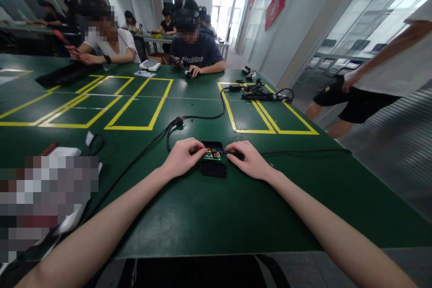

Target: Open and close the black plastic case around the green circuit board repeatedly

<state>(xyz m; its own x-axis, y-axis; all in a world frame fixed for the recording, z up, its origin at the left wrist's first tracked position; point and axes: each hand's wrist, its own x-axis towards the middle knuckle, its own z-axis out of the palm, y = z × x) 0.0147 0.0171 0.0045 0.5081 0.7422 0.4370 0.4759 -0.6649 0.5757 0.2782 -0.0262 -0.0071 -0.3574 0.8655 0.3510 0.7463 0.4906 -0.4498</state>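
Observation:
A small green circuit board [212, 155] with copper-coloured coils and thin wires sits in an opened black plastic case [213, 145] on the table. Just in front of it lies a loose black case cover [213, 170]. At the board's left side my left hand [184, 158] is closed in a pinch on a black cable end, largely hidden by the fingers. On the opposite side, my right hand [249, 160] pinches the end of another black cable [303, 150], which runs off to the right. Blue wire shows near my right fingertips.
A plug [177, 121] with black cords lies beyond my left hand. Yellow tape [131, 128] marks rectangles on the green table [216, 220]. Black adapters and cables [258, 94] are heaped at far right. A blurred-out item [47, 198] lies at left. Co-workers sit opposite; a person stands right.

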